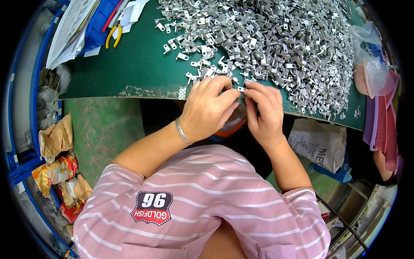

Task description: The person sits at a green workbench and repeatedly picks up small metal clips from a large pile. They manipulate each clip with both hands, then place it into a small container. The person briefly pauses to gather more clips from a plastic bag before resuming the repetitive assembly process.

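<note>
Just over the table's front edge, my two hands meet at the fingertips. Between them shows a small silver metal bracket [241, 89] with a hole in it. My left hand [206, 107], a bangle on its wrist, is closed with finger and thumb at the bracket's left end. The curled fingers of my right hand [266, 111] close on its right end. Part of the grip is hidden behind the fingers. Beyond the hands spreads a large heap of similar metal brackets [280, 47], with a few lying close to my left knuckles.
The green table [125, 69] carries yellow-handled pliers [114, 36], a blue bin [95, 32] and papers [71, 28] at the far left. A blue-framed shelf [32, 99] stands left, beside brown paper bags [57, 136] on the floor. A white sack [319, 142] sits under the table at right.
</note>
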Demonstrator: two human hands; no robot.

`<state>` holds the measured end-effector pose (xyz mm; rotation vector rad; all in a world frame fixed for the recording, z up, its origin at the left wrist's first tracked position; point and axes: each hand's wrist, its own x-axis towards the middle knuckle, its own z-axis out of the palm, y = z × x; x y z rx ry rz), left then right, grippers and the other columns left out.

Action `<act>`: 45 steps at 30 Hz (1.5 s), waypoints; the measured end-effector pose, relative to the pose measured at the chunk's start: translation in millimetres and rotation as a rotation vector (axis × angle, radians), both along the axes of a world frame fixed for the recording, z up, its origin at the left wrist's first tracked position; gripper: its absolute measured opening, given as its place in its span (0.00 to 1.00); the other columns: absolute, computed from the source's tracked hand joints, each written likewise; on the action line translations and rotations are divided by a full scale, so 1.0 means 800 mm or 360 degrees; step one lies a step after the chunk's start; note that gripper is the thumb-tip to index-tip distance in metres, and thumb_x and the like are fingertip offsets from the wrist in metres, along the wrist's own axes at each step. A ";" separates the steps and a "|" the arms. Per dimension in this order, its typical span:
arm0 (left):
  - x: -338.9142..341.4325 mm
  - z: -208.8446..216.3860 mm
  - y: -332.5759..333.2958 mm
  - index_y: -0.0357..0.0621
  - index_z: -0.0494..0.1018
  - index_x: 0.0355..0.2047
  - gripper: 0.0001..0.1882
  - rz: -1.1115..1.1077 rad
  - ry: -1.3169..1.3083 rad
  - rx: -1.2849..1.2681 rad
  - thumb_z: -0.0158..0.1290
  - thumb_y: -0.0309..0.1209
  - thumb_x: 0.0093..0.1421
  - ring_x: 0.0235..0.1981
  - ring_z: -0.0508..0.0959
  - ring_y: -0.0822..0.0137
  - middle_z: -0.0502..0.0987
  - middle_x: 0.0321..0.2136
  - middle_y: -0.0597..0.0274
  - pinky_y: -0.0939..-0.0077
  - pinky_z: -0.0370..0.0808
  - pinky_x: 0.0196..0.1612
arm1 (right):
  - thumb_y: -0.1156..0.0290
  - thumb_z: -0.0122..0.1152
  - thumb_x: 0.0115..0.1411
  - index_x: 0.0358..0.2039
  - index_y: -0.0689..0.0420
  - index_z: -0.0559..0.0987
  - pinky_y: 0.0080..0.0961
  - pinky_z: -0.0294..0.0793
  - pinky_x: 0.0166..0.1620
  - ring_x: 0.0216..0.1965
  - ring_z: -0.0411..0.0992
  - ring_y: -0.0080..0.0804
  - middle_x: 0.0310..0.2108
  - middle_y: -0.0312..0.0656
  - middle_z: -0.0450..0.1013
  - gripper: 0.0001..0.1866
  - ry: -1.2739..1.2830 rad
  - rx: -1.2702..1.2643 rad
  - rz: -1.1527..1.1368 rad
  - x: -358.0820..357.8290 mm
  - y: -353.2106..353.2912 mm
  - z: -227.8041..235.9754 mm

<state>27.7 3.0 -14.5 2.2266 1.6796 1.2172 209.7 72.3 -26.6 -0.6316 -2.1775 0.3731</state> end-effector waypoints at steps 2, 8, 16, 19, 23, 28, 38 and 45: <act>0.000 -0.004 0.001 0.41 0.78 0.36 0.12 -0.0054 -0.0024 0.0064 0.65 0.21 0.50 0.35 0.78 0.55 0.78 0.39 0.56 0.66 0.74 0.38 | 0.83 0.66 0.48 0.39 0.55 0.80 0.37 0.70 0.44 0.42 0.75 0.43 0.42 0.40 0.77 0.16 -0.0079 0.0021 0.0013 0.002 0.004 0.003; -0.020 -0.013 -0.012 0.39 0.77 0.33 0.12 -0.0252 -0.0181 0.0158 0.65 0.19 0.48 0.33 0.79 0.55 0.81 0.37 0.55 0.66 0.75 0.38 | 0.84 0.66 0.43 0.36 0.56 0.81 0.38 0.72 0.43 0.40 0.74 0.44 0.38 0.40 0.76 0.17 -0.0034 -0.0059 0.0259 0.012 -0.007 0.002; -0.014 0.002 -0.003 0.40 0.80 0.38 0.16 -0.0129 -0.0161 0.0254 0.66 0.20 0.47 0.33 0.76 0.56 0.78 0.36 0.58 0.65 0.72 0.37 | 0.83 0.68 0.46 0.38 0.59 0.79 0.39 0.72 0.44 0.39 0.74 0.45 0.39 0.43 0.77 0.16 0.0121 0.0081 0.0082 -0.004 0.006 0.012; -0.003 0.010 0.019 0.42 0.81 0.40 0.17 0.0135 -0.0048 0.0140 0.66 0.21 0.47 0.34 0.74 0.56 0.75 0.34 0.59 0.63 0.70 0.39 | 0.82 0.69 0.49 0.37 0.56 0.80 0.38 0.69 0.45 0.40 0.74 0.43 0.38 0.41 0.77 0.14 -0.0166 0.0011 -0.0138 -0.016 0.017 0.019; -0.008 -0.005 0.026 0.42 0.81 0.34 0.13 0.0071 0.0014 0.0161 0.65 0.20 0.46 0.35 0.73 0.56 0.74 0.33 0.60 0.62 0.70 0.39 | 0.84 0.69 0.49 0.35 0.57 0.80 0.35 0.73 0.43 0.39 0.75 0.42 0.36 0.43 0.77 0.13 0.0005 0.0032 -0.0096 -0.011 0.017 0.020; -0.013 0.000 0.008 0.42 0.78 0.32 0.11 -0.0133 -0.0225 0.0346 0.66 0.20 0.48 0.31 0.78 0.58 0.81 0.35 0.59 0.68 0.71 0.35 | 0.86 0.69 0.50 0.34 0.60 0.80 0.32 0.76 0.40 0.37 0.76 0.42 0.37 0.46 0.76 0.11 0.0215 -0.0298 -0.0218 0.015 0.013 0.017; -0.020 -0.013 -0.019 0.42 0.78 0.35 0.14 -0.0243 -0.0129 0.0191 0.67 0.22 0.47 0.30 0.78 0.58 0.78 0.31 0.59 0.67 0.73 0.34 | 0.82 0.68 0.48 0.37 0.59 0.80 0.38 0.73 0.43 0.41 0.75 0.46 0.43 0.46 0.76 0.14 -0.0004 -0.0274 0.0493 0.005 -0.005 0.018; -0.013 0.012 0.004 0.38 0.78 0.41 0.16 0.0235 -0.0043 -0.0026 0.65 0.24 0.51 0.36 0.76 0.54 0.74 0.39 0.53 0.64 0.75 0.40 | 0.81 0.66 0.54 0.39 0.60 0.81 0.39 0.73 0.44 0.41 0.74 0.48 0.40 0.46 0.75 0.11 -0.0197 -0.0138 -0.0086 -0.002 0.023 0.019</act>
